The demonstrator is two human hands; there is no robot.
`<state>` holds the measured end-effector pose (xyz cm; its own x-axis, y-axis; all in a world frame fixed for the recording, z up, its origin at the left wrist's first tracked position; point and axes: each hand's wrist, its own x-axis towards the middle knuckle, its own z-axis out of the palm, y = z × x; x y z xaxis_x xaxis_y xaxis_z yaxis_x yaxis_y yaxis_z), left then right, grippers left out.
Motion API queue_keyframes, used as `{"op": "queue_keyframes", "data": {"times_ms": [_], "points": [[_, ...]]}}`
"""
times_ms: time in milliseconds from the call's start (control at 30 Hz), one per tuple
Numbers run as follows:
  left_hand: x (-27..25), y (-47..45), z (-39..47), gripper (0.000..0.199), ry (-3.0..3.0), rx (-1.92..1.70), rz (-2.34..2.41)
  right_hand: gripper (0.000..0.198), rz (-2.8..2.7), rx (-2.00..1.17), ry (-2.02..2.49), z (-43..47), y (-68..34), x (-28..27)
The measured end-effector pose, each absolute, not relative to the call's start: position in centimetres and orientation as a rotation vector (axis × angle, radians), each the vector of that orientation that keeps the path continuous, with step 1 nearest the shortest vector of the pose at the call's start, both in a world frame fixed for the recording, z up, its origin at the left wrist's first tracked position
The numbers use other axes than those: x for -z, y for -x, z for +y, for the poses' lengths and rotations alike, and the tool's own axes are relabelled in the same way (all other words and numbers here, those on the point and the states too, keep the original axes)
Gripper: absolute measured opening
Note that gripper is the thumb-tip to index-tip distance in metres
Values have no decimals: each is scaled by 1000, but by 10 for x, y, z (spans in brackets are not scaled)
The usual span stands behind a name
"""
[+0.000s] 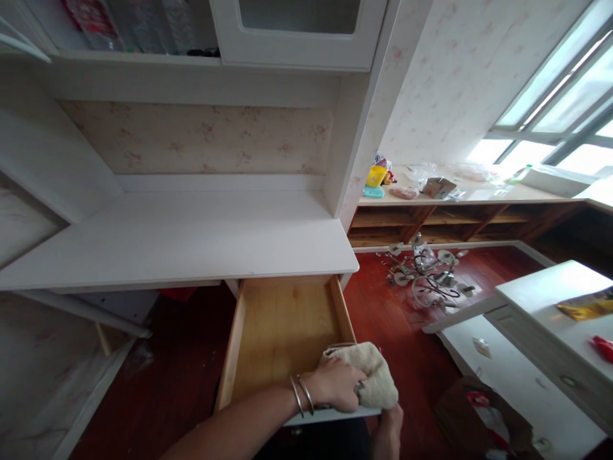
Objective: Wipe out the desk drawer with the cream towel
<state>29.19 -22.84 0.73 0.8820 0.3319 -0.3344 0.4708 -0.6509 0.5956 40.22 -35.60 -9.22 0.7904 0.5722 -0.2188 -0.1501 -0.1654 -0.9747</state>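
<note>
My left hand (pixel 335 383), with two metal bangles on its wrist and a ring on one finger, is closed on a beige cloth (pixel 376 370). The bunched cloth lies over the front right corner of a pulled-out wooden drawer (pixel 282 326). Nothing else shows inside the drawer. Just below the cloth, at the drawer's white front, is my right hand (pixel 391 421). Its fingers are hidden behind the cloth and the drawer front, so its grip does not show. Above the drawer is the white desk top (pixel 201 236).
A chandelier (pixel 431 275) with several arms lies on the red floor to the right. Beyond it runs a low wooden shelf unit (pixel 460 207), a yellow cup (pixel 377 176) on top. A white cabinet (pixel 522 332) stands at right, near a brown bag (pixel 479 415). Overhead hangs a cupboard (pixel 297 54).
</note>
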Motion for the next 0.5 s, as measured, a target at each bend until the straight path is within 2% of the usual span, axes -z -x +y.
{"op": "queue_keyframes", "data": {"times_ms": [233,500], "points": [[-18,-230,-231,15,-2528,332,601,53,-345,-709,1677,-356,-399,85],[-45,-104,-247,7,-2703,485,835,54,-383,-709,1733,-356,-399,73]]}}
